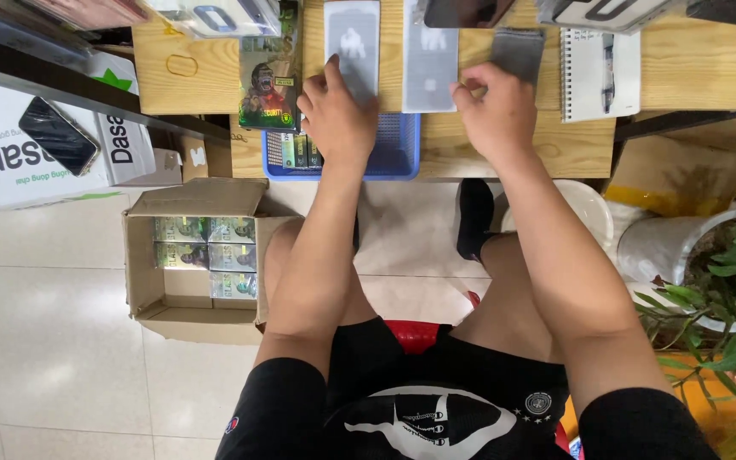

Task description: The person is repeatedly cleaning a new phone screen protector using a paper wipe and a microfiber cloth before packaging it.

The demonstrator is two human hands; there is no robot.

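My left hand [336,115] rests on the wooden table [555,145], fingers on the lower end of a flat grey sleeve with a white ape figure [353,43]. A second grey sleeve [430,60] lies to its right. My right hand [496,111] touches that second sleeve's lower right edge, below a small dark grey cloth [519,49]. A green printed box [270,77] stands just left of my left hand. A blue plastic basket [398,149] sits under my left wrist, holding more small boxes.
A spiral notebook with a pen [600,72] lies at the right. An open cardboard carton [189,255] of green boxes stands on the tiled floor at the left. A white box with a black phone [57,132] sits farther left. A potted plant [726,281] is at the right.
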